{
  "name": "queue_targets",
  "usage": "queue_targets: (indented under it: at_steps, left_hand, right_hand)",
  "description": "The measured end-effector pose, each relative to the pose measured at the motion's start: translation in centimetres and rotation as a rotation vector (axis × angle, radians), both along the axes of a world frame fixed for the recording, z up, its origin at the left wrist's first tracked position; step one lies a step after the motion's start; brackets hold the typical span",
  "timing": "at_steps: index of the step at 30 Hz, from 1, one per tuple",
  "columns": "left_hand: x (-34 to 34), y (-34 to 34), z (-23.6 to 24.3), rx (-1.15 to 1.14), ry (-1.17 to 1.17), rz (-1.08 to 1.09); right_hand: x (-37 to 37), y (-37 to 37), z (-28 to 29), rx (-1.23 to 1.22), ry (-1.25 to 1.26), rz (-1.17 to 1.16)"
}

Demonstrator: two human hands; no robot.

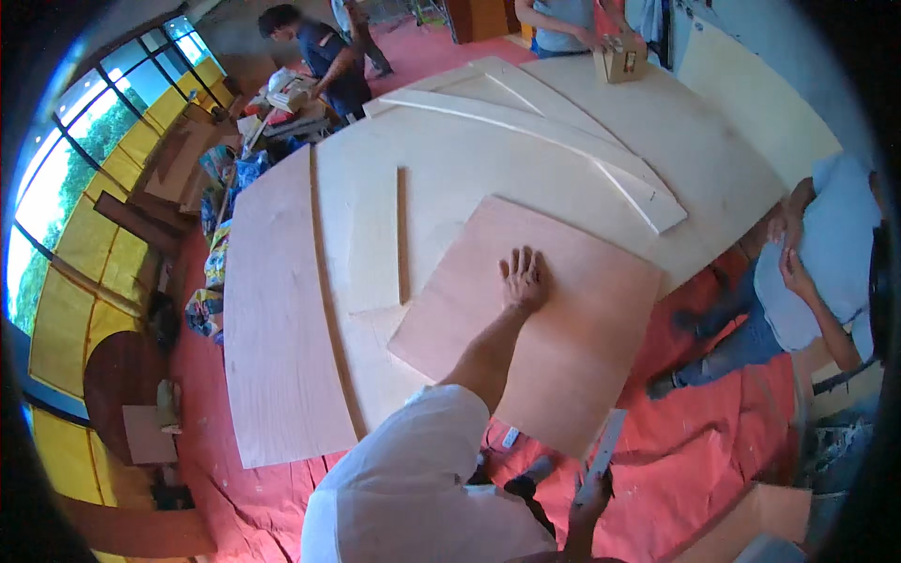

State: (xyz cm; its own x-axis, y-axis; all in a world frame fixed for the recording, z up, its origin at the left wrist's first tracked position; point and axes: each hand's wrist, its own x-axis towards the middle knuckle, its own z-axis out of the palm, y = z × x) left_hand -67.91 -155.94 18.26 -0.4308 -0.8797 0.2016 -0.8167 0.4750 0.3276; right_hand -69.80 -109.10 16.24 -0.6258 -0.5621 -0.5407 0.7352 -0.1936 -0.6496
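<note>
My left hand (522,281) lies palm down with fingers spread on a square pinkish plywood board (577,342), which rests on a large pale plywood sheet (713,150). My right hand (591,493), low in the view, grips a flat silver-grey straightedge (605,441) just beyond the board's near corner. A long pinkish panel (277,328) lies on the left of the pale sheet, and a short pale strip (374,225) lies between it and the square board. Long pale wooden strips (535,127) lie across the back.
Co-workers stand at the right (812,263), back left (328,66) and back right (554,23), where one handles a small wooden box (619,58). Red covering (713,422) is on the floor. Bags (205,314) and scrap boards line the left, below yellow-panelled windows. A cardboard piece (770,516) is lower right.
</note>
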Motion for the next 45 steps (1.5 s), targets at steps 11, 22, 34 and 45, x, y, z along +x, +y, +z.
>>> queue_targets:
  at_steps: [11, 22, 34, 45]
  left_hand:
    - [-0.4, -5.5, -0.3, -0.207, -0.292, -0.013]
    - [1.4, -2.4, -0.3, -0.234, -0.175, -0.049]
    - [1.2, -2.4, 0.3, -0.174, -0.097, -0.025]
    - [1.6, -3.2, -0.6, -0.334, -0.165, -0.084]
  right_hand:
    - [3.2, -3.0, 5.9, 0.024, -0.03, -0.09]
    - [3.9, -1.6, 5.2, -0.026, -0.108, -0.042]
    - [3.1, -3.5, 3.6, -0.034, -0.078, -0.048]
    - [2.7, -4.5, 3.8, -0.131, -0.222, -0.119]
